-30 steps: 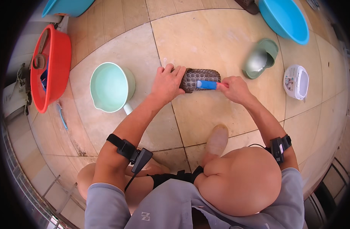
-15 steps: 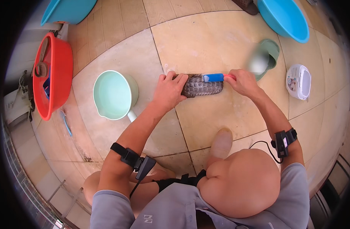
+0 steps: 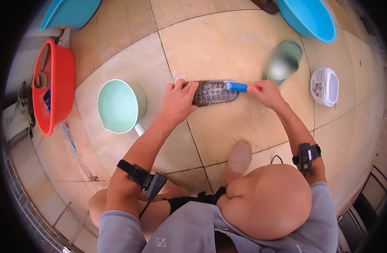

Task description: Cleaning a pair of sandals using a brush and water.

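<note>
A dark brown slipper [image 3: 214, 93] is held above the tiles with its knobbly grey sole up and some whitish wet film on it. My left hand [image 3: 179, 100] grips its left end, fingers over the far edge and thumb on the near one. My right hand [image 3: 267, 93] is closed on the pinkish-red handle of a brush [image 3: 236, 87] with a blue head. The brush head lies against the sole's right end; its bristles are mostly hidden.
Left of my hands stands a pale green water dipper [image 3: 119, 105]. Beyond it is a red basin [image 3: 62, 84] with things inside. To the right are a green slipper [image 3: 292, 52], partly blurred, and a white tub [image 3: 324, 86]. A blue basin [image 3: 309, 19] stands far right.
The brush head has turned from lying along the sole's far edge to a slant across its right end. The slipper tilts slightly, and the whole view has shifted a little.
</note>
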The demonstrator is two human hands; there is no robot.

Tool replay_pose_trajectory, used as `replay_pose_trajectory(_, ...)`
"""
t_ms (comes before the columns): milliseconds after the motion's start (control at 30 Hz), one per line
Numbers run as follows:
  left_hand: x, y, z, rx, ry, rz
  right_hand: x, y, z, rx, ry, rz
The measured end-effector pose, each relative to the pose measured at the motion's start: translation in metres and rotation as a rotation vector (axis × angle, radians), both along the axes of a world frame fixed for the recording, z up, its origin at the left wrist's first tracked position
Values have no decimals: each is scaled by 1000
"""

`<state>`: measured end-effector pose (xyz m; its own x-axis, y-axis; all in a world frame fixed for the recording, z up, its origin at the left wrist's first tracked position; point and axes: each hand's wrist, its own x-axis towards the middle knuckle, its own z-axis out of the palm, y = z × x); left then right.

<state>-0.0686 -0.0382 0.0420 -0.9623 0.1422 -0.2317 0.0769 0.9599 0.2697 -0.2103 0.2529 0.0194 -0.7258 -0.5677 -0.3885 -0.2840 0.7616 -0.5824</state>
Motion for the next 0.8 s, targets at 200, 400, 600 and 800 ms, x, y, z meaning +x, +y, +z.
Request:
replay_pose_trajectory(200,1,-2,-1,15,77,11,16,-40,15,54,-19,-29)
replay_pose_trajectory(400,4,12,7,3,67,12,71,37,6,68,-37,-115)
replay_pose_trajectory(600,22,39,-8,-97,101,50,106,5,-15,11,119,-55)
replay_pose_trajectory(800,27,48,-14,-142,207,120,94,-23,-18,4,233,-53)
